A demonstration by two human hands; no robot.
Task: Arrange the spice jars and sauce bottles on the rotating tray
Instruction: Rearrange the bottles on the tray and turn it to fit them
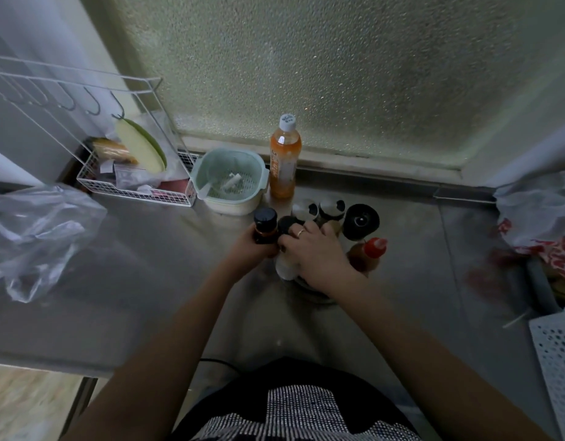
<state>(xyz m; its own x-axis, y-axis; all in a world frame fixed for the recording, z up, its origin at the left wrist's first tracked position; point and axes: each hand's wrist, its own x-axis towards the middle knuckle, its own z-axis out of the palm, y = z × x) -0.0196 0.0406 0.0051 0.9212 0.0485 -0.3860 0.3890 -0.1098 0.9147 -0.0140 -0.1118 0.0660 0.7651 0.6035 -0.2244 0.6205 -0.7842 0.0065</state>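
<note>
My left hand (pixel 249 249) grips a dark sauce bottle with a black cap (pixel 264 225) at the left side of the rotating tray (pixel 310 286), whose rim shows under my right wrist. My right hand (pixel 313 253) lies over the cluster on the tray, fingers curled around a black-capped jar (pixel 286 225) and above a white jar (pixel 286 267). Two white-and-black lidded jars (pixel 330 208) stand at the back. To the right are a black-topped grinder (pixel 360 221) and a red-capped sauce bottle (pixel 372 253).
A tall orange drink bottle (pixel 284 160) and a pale green strainer bowl (pixel 232 179) stand behind the tray. A white wire rack (pixel 134 173) sits at the back left, a clear plastic bag (pixel 36 230) at left, another bag (pixel 542 224) and white basket (pixel 558 361) at right.
</note>
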